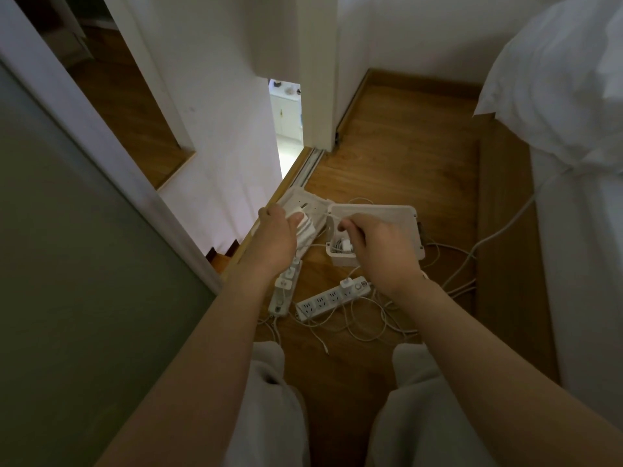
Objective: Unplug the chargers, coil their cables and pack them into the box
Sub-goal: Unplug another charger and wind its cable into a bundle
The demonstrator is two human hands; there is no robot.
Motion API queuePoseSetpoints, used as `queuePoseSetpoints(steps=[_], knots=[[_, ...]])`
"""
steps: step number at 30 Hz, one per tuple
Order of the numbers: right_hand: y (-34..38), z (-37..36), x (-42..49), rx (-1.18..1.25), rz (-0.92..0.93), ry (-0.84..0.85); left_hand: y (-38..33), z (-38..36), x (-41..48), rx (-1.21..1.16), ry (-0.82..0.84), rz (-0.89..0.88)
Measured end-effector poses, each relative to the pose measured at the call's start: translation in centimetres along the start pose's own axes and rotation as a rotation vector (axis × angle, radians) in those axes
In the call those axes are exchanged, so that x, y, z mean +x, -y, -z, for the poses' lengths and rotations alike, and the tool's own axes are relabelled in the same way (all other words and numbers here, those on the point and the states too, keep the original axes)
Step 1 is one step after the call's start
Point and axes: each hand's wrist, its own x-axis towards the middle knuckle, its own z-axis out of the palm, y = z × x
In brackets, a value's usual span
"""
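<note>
Left hand (274,237) is gripping the charger (303,225) by its hard, light body; right hand (374,244) is curling over the box (387,217), hold unclear; cables (367,328) looking limp, tangle-prone

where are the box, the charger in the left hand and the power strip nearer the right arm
box (399,219): head view, bare part near its far right corner
charger (308,228): head view, its white body
power strip (320,302): head view, socket face, mid-length
</note>
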Motion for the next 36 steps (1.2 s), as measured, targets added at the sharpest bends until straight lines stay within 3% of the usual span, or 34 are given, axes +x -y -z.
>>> queuePoseSetpoints(steps=[6, 13, 19, 25, 30, 36], knots=[[2.4, -1.5, -1.4, 0.009, 0.196, 0.103, -0.6, -0.7, 0.4, -0.241, -0.081, 0.18], [2.7, -2.8, -2.1, 0.007, 0.305, 0.207, -1.3, 0.2, 0.6, -0.838, 0.058, 0.37], [1.7, -4.4, -1.7, -0.093, 0.251, 0.29, -2.0, 1.5, -0.4, -1.376, 0.073, 0.502], [0.0, -3.4, -0.5, -0.108, 0.088, 0.357, -1.6, 2.2, -0.9, -1.149, 0.208, 0.241], [-1.6, -2.4, 0.3, -0.161, -0.063, 0.311, -2.6, 2.2, -1.9, -0.69, 0.262, 0.179], [-1.6, -1.5, 0.7, -0.156, -0.143, 0.19, -1.3, 1.1, -1.3, -0.127, 0.276, -0.089]])
